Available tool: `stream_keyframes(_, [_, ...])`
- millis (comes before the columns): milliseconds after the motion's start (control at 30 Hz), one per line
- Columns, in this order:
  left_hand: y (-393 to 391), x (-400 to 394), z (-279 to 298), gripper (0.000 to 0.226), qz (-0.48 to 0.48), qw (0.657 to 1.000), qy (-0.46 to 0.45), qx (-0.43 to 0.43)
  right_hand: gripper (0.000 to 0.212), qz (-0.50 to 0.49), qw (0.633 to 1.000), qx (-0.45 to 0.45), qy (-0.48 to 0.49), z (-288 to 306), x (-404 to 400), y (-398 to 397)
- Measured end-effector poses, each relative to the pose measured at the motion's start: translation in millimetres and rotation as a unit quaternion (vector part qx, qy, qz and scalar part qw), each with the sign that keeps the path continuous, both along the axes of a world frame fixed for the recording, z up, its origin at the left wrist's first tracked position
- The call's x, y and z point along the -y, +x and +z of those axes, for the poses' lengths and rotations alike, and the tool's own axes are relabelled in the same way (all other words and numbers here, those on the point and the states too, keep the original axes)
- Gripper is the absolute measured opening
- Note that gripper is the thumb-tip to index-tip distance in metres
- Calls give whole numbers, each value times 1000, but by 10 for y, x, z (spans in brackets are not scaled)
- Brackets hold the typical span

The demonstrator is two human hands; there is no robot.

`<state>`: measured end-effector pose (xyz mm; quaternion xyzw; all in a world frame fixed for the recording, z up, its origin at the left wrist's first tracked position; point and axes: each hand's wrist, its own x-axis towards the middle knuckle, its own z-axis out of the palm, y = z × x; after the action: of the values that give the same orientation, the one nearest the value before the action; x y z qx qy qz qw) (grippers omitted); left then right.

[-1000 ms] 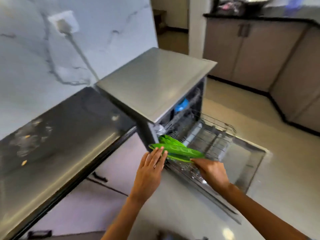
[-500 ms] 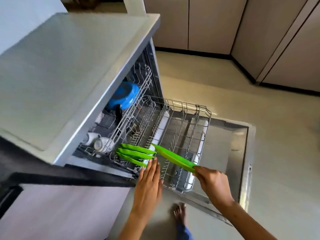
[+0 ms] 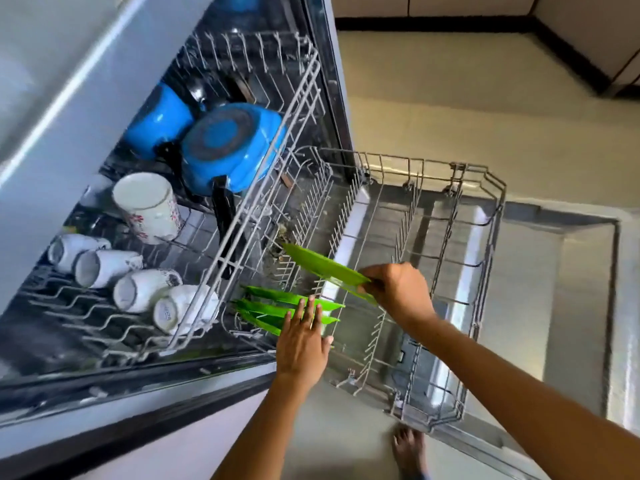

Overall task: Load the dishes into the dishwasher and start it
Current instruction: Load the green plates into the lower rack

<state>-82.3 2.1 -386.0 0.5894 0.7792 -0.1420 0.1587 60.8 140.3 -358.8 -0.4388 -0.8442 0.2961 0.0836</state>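
My right hand [image 3: 398, 292] pinches the near edge of a green plate [image 3: 322, 266], held tilted over the tines of the pulled-out lower rack [image 3: 485, 237]. Three more green plates [image 3: 270, 306] stand on edge in that rack's near left corner. My left hand [image 3: 303, 337] lies with straight fingers against those standing plates. The upper rack [image 3: 301, 95] is partly pulled out. It carries two blue pots [image 3: 228, 147] and several white mugs [image 3: 145, 206] lying on their sides.
The dishwasher door [image 3: 581, 306] lies open flat on the floor side, under the lower rack. A bare foot [image 3: 408, 452] stands just before the door's near edge. Beige cabinets [image 3: 606, 36] line the far wall, with tiled floor [image 3: 467, 109] between.
The view has dropped closer over the racks. My right hand has brought the single green plate lower and nearer the rack tines. My left hand stays at the standing plates.
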Motion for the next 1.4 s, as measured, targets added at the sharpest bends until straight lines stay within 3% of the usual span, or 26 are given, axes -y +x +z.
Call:
stream_keyframes(133, [-135,-100,-158,67,-31,999,14,16,20,-7,996,-50,-75,-167,-185,-389])
stream_keyframes(300, [-290,-105,-326,75,-35,999,0,13,23,50,995,-6,-90,-233,-336,-792])
stream_keyframes(467, [-316,-53,-396,77,-48,998,40,21,27,69,992,7,-104,-320,-359,-1011])
stream_keyframes(933, [-340,34,-510,81,-52,995,86,21,27,99,989,22,-111,-289,-526,-1273])
stream_keyframes(1400, [-343,64,-531,79,-44,994,93,40,30,76,988,65,-118,-750,-97,-1293])
